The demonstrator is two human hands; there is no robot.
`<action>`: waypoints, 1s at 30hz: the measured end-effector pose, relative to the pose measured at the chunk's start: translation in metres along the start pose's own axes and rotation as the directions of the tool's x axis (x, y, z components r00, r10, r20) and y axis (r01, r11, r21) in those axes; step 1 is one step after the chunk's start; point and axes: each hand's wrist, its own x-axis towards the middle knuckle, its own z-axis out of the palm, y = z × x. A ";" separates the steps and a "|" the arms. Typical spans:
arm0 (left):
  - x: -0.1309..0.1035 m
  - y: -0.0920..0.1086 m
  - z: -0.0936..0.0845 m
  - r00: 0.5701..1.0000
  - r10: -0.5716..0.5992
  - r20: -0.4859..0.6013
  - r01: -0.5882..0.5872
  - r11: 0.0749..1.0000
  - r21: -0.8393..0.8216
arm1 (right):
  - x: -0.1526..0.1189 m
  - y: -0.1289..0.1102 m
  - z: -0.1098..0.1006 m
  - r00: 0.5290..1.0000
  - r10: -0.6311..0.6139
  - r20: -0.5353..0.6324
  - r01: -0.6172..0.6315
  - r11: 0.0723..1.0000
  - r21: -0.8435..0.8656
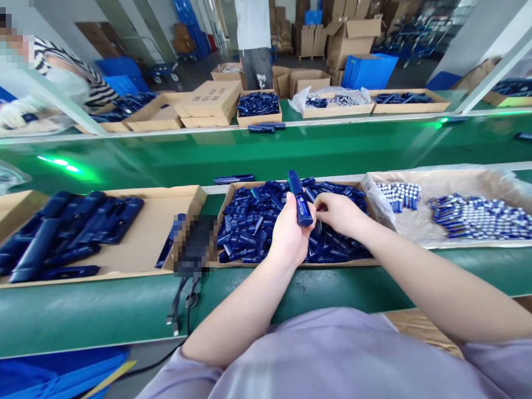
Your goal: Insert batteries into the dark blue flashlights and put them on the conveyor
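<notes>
Upright in my left hand (290, 233) is a dark blue plastic housing (294, 185), with what looks like a blue battery (303, 206) showing in its open side. My fingers wrap round it from the left. Just to its right, my right hand (338, 213) is closed in a pinch; whatever sits between its fingertips is hidden. Both hands are above a cardboard tray (261, 265) heaped with small dark blue plastic parts (245, 221). Right of that tray, a lined box (409, 230) holds many blue and silver batteries (482, 219).
At left, a cardboard tray (137, 221) contains larger dark blue housings (78, 221). A cable (183, 299) lies on the green bench (103, 316). Beyond runs a green conveyor (199, 149) with more part trays (260, 119) behind it. A gloved co-worker (70, 83) is at far left; another person (254, 44) stands behind.
</notes>
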 end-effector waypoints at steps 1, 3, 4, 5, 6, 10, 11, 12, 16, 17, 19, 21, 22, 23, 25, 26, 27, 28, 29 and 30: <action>0.000 -0.004 0.000 1.000 -0.012 0.018 0.011 0.999 0.040 | -0.005 0.004 -0.009 0.999 0.040 -0.032 -0.038 0.998 0.054; -0.002 -0.010 -0.001 0.995 -0.062 0.081 0.054 0.993 0.104 | -0.016 0.008 -0.028 0.975 0.119 -0.187 -0.066 0.961 0.269; -0.003 -0.012 -0.001 0.988 -0.105 0.117 0.090 0.988 0.127 | -0.023 0.008 -0.036 0.953 0.147 -0.266 -0.031 0.917 0.398; -0.005 -0.014 -0.002 0.974 -0.162 0.157 0.139 0.979 0.148 | -0.030 0.007 -0.042 0.932 0.163 -0.324 0.025 0.862 0.506; -0.006 -0.015 -0.002 0.955 -0.222 0.196 0.190 0.967 0.170 | -0.037 0.003 -0.046 0.922 0.159 -0.353 0.080 0.813 0.577; -0.011 -0.020 -0.004 0.891 -0.328 0.312 0.259 0.935 0.243 | -0.059 -0.014 -0.047 0.953 0.076 -0.292 0.096 0.841 0.532; -0.011 -0.020 -0.005 0.890 -0.319 0.325 0.245 0.937 0.248 | -0.062 -0.017 -0.046 0.954 0.078 -0.289 0.083 0.859 0.505; -0.012 -0.021 -0.005 0.893 -0.308 0.329 0.232 0.940 0.252 | -0.063 -0.019 -0.045 0.954 0.078 -0.288 0.074 0.873 0.481; -0.012 -0.021 -0.005 0.898 -0.297 0.326 0.209 0.937 0.279 | -0.065 -0.017 -0.047 0.960 0.075 -0.271 0.051 0.902 0.428; -0.012 -0.021 -0.004 0.898 -0.294 0.326 0.204 0.937 0.285 | -0.065 -0.016 -0.048 0.962 0.071 -0.265 0.049 0.907 0.418; -0.013 -0.020 -0.003 0.903 -0.284 0.322 0.188 0.936 0.299 | -0.066 -0.016 -0.050 0.967 0.050 -0.251 0.052 0.922 0.385; -0.014 -0.020 -0.003 0.913 -0.272 0.305 0.173 0.933 0.314 | -0.066 -0.016 -0.049 0.973 0.013 -0.230 0.065 0.943 0.327; -0.015 -0.021 -0.002 0.918 -0.267 0.295 0.168 0.933 0.319 | -0.066 -0.016 -0.048 0.972 -0.021 -0.235 0.089 0.954 0.286; -0.016 -0.022 -0.002 0.922 -0.262 0.286 0.166 0.933 0.320 | -0.066 -0.016 -0.045 0.964 -0.069 -0.257 0.130 0.964 0.231; -0.017 -0.024 -0.002 0.927 -0.258 0.272 0.170 0.936 0.308 | -0.067 -0.017 -0.039 0.920 -0.194 -0.339 0.233 0.969 0.078; -0.018 -0.025 -0.002 0.929 -0.262 0.263 0.181 0.938 0.295 | -0.068 -0.017 -0.036 0.889 -0.257 -0.379 0.274 0.962 -0.008; -0.018 -0.025 -0.002 0.930 -0.271 0.249 0.199 0.939 0.282 | -0.068 -0.018 -0.034 0.861 -0.307 -0.405 0.300 0.950 -0.082; -0.018 -0.026 -0.002 0.931 -0.283 0.229 0.219 0.938 0.271 | -0.068 -0.017 -0.032 0.845 -0.338 -0.414 0.312 0.941 -0.131; -0.018 -0.026 -0.001 0.933 -0.294 0.206 0.236 0.935 0.265 | -0.067 -0.016 -0.031 0.845 -0.348 -0.406 0.315 0.937 -0.148; -0.018 -0.026 -0.001 0.934 -0.306 0.185 0.252 0.931 0.265 | -0.064 -0.014 -0.032 0.854 -0.346 -0.389 0.320 0.938 -0.133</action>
